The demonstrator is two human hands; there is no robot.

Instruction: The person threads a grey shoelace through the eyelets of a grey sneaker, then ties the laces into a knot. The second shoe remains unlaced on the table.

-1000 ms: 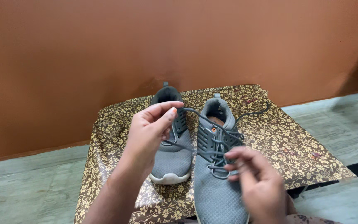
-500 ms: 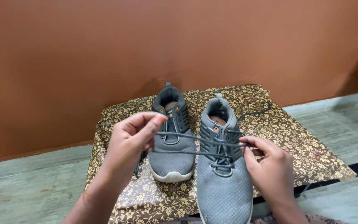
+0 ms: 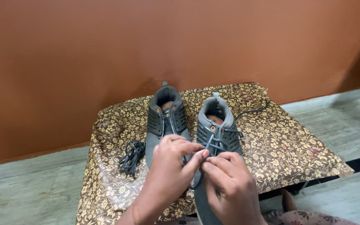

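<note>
Both hands' fingers pinch the dark lace (image 3: 210,143) over the right grey sneaker (image 3: 215,133): left hand (image 3: 172,164), right hand (image 3: 226,179). Loose lace bundle (image 3: 131,156) lies on worktop (image 3: 280,141), left of the fingers.

No packages, labels, signs or screens can be seen anywhere in the frame, from the upper part down to the lower edge.

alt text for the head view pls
Both hands, left hand and right hand, pinch a dark lace over the right grey shoe. A second grey shoe and a loose lace bundle lie on the floral-covered table.
</note>
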